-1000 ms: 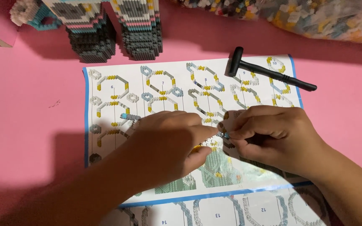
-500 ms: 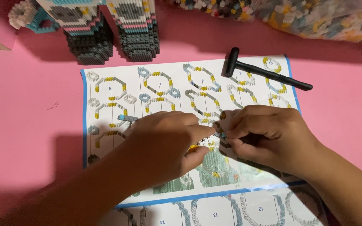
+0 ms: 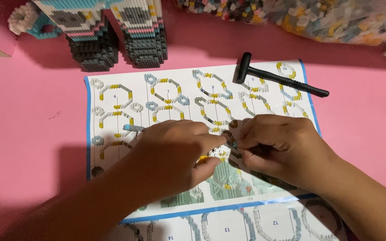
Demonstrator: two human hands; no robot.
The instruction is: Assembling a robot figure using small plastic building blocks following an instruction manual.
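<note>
Hands [image 3: 175, 149] [image 3: 282, 149] pinch white-yellow brick piece [image 3: 217, 153] — over blue-edged instruction sheet [image 3: 112, 116].

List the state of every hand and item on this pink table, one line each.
Left hand: fingertips pinched on the small white-and-yellow brick piece.
Right hand: pinching the same piece from the other side.
Small black plastic hammer: lying flat, untouched, across the paper's top edge.
Printed instruction sheet: spread flat under both hands.
Two dark-based brick figures: standing upright behind the sheet.
</note>
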